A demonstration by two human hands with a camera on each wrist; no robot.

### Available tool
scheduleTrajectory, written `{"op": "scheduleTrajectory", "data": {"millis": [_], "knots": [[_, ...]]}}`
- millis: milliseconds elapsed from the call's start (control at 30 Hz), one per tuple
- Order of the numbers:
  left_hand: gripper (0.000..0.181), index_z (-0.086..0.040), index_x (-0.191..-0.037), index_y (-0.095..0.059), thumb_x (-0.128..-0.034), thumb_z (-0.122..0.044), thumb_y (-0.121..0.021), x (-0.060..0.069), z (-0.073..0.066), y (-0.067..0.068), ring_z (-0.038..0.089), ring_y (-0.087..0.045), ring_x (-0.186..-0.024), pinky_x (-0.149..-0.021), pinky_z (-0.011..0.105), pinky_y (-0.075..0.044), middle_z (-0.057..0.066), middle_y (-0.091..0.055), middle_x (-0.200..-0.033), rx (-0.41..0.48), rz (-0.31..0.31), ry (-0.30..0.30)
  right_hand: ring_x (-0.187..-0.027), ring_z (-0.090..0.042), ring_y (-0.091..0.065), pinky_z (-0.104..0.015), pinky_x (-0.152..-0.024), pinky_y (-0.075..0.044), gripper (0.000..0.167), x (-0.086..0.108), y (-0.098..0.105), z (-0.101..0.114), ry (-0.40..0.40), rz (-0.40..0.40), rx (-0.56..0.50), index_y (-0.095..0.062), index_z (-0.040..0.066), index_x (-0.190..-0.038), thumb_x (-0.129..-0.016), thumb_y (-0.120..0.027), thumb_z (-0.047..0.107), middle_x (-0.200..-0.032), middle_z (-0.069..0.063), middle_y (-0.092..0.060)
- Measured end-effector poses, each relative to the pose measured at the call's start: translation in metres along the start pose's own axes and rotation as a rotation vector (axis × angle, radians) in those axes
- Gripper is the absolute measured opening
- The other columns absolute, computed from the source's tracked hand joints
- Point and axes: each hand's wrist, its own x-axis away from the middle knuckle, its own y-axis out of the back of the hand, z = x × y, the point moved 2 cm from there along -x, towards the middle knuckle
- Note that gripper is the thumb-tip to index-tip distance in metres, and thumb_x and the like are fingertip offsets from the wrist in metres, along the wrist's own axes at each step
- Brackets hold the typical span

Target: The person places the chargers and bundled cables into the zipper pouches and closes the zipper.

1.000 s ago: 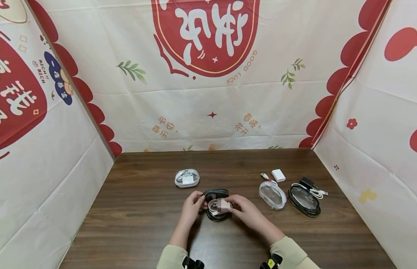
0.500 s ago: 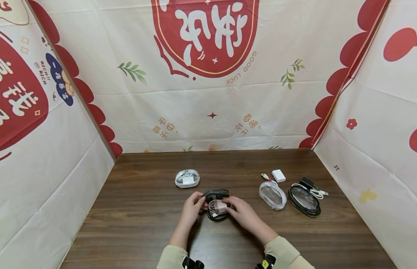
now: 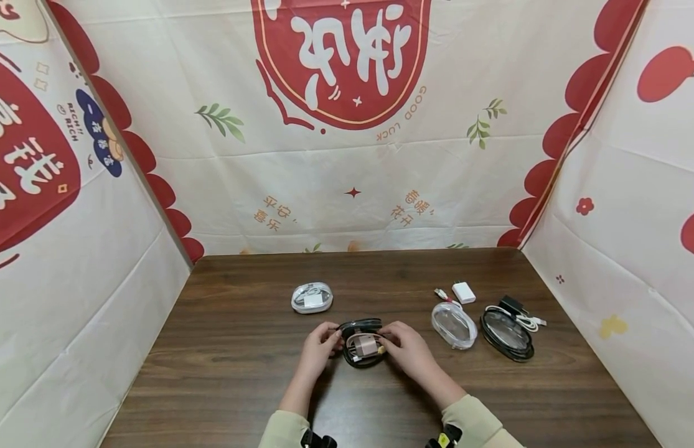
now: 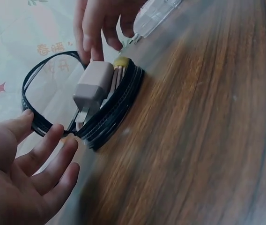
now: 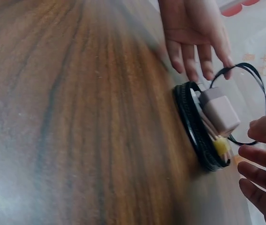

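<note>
An unfastened black-trimmed clear zip case [image 3: 361, 363] lies at the table's middle, its see-through lid [image 4: 53, 77] raised at the far side. Inside sit a pale pink charger plug [image 5: 221, 112] and a coiled cable with a yellow tie [image 5: 221, 145]. My left hand [image 3: 317, 348] pinches the lid's rim at the left between thumb and forefinger. On the other side, my right hand [image 3: 407, 350] has its thumb and forefinger about the lid's rim, beside the plug. The other fingers of both hands are loosely bent.
A closed clear case [image 3: 312, 297] with white contents lies at the back left. To the right are a clear oval case [image 3: 454, 325], a white plug [image 3: 464, 292], a red-and-white cable [image 3: 444, 295], a black-rimmed case [image 3: 508, 336], a black plug [image 3: 511, 304] and a white cable [image 3: 527, 322].
My right fingers have come off the pink charger plug and shifted to the case's right side. The plug now lies uncovered in the case. My left hand has barely moved.
</note>
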Motion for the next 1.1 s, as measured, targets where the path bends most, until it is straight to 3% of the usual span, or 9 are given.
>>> {"op": "scheduleTrajectory", "data": {"millis": [167,267,400,567,667,800,933,1100], "knots": [[0.020,0.012,-0.109,-0.061,-0.0962,-0.002,-0.056,0.014,-0.027,0.007,0.052,-0.062,-0.085,-0.072,0.059,-0.051,0.035,-0.063,-0.089,-0.016,0.019,-0.031,-0.076,-0.008,-0.057,-0.028,-0.070,-0.049,0.003,-0.002,0.008,0.001,-0.029,-0.064,-0.049,-0.069,0.007,-0.083,-0.086,-0.070,0.006,-0.085,0.010,-0.061],[0.021,0.008,-0.109,-0.064,-0.0951,-0.007,-0.060,0.012,-0.018,0.010,0.046,-0.063,-0.083,-0.068,0.051,-0.053,0.030,-0.064,-0.087,-0.033,0.017,-0.030,-0.080,-0.011,-0.058,-0.031,-0.073,-0.050,0.004,-0.004,0.011,0.001,-0.016,-0.085,-0.063,-0.069,0.008,-0.083,-0.087,-0.070,0.007,-0.086,0.009,-0.062],[0.020,0.003,-0.108,-0.068,-0.0935,-0.011,-0.064,0.004,0.003,0.010,0.037,-0.065,-0.079,-0.064,0.040,-0.052,0.024,-0.067,-0.085,-0.047,0.000,-0.022,-0.085,-0.013,-0.059,-0.034,-0.076,-0.051,0.002,-0.007,0.012,0.003,0.004,-0.092,-0.070,-0.069,0.009,-0.085,-0.087,-0.071,0.008,-0.088,0.010,-0.062],[0.018,0.008,-0.105,-0.067,-0.0931,-0.004,-0.062,0.014,-0.019,0.011,0.043,-0.063,-0.080,-0.064,0.043,-0.053,0.027,-0.066,-0.085,-0.039,-0.007,-0.029,-0.089,-0.013,-0.058,-0.035,-0.079,-0.050,0.003,-0.012,0.013,0.009,0.035,-0.076,-0.053,-0.071,0.008,-0.091,-0.087,-0.070,0.009,-0.091,0.010,-0.063],[0.017,0.011,-0.102,-0.067,-0.0929,-0.003,-0.062,0.016,-0.022,0.014,0.043,-0.062,-0.078,-0.063,0.039,-0.052,0.030,-0.065,-0.084,-0.030,-0.019,-0.030,-0.092,-0.016,-0.058,-0.039,-0.082,-0.047,0.007,-0.015,0.013,0.013,0.065,-0.070,-0.035,-0.071,0.008,-0.092,-0.086,-0.070,0.007,-0.093,0.008,-0.064],[0.016,0.006,-0.100,-0.069,-0.0927,-0.007,-0.063,0.008,-0.008,0.017,0.029,-0.062,-0.075,-0.061,0.030,-0.050,0.023,-0.065,-0.083,-0.057,-0.042,-0.020,-0.098,-0.019,-0.058,-0.043,-0.084,-0.046,0.012,-0.015,0.010,0.016,0.101,-0.023,0.003,-0.072,0.008,-0.099,-0.087,-0.070,0.010,-0.100,0.005,-0.065],[0.017,0.003,-0.103,-0.069,-0.0917,-0.009,-0.065,0.000,0.002,0.018,0.015,-0.060,-0.073,-0.063,0.026,-0.049,0.009,-0.067,-0.084,-0.142,-0.034,-0.062,-0.108,-0.024,-0.056,-0.046,-0.090,-0.045,0.024,-0.013,0.004,0.018,0.203,0.074,0.093,-0.070,0.006,-0.110,-0.088,-0.069,0.016,-0.113,-0.004,-0.065],[0.019,0.002,-0.106,-0.068,-0.0905,-0.007,-0.063,-0.008,0.004,0.019,0.014,-0.063,-0.070,-0.065,0.029,-0.051,0.008,-0.069,-0.087,-0.312,0.032,-0.073,-0.125,-0.033,-0.049,-0.056,-0.100,-0.036,0.041,-0.008,-0.006,0.020,0.329,0.192,0.234,-0.064,0.007,-0.125,-0.090,-0.069,0.028,-0.133,-0.011,-0.057]]}}
